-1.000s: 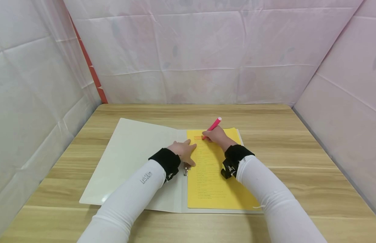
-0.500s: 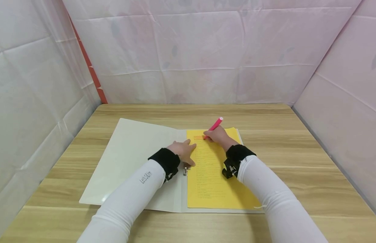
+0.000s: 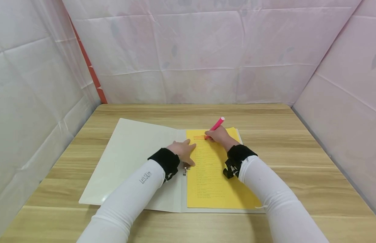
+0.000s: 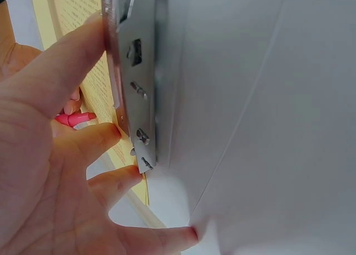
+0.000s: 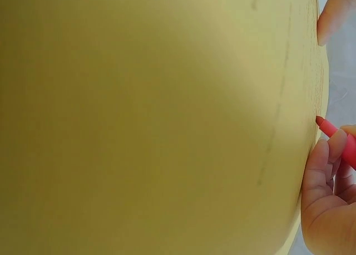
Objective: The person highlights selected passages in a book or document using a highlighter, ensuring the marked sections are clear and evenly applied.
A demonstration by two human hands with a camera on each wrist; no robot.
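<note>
Right hand (image 3: 217,136) grips pink marker (image 3: 217,124), fingers curled round it, tip down on top lines of yellow sheet (image 3: 212,175), near the sheet's far edge; orange marks show there. Marker's back end tilts up toward bench's far right. Left hand (image 3: 183,151) lies flat, fingers straight and spread, pressing on the sheet's left edge just beside the metal clip (image 3: 185,168) at the fold of the folder. White folder (image 3: 130,158) lies open mid-bench (image 3: 297,148), its empty cover toward bench's left edge, yellow sheet on its right half. Both arms in white sleeves with black wrist bands. Left wrist view: fingertips (image 4: 114,135) close against the clip (image 4: 136,82)
</note>
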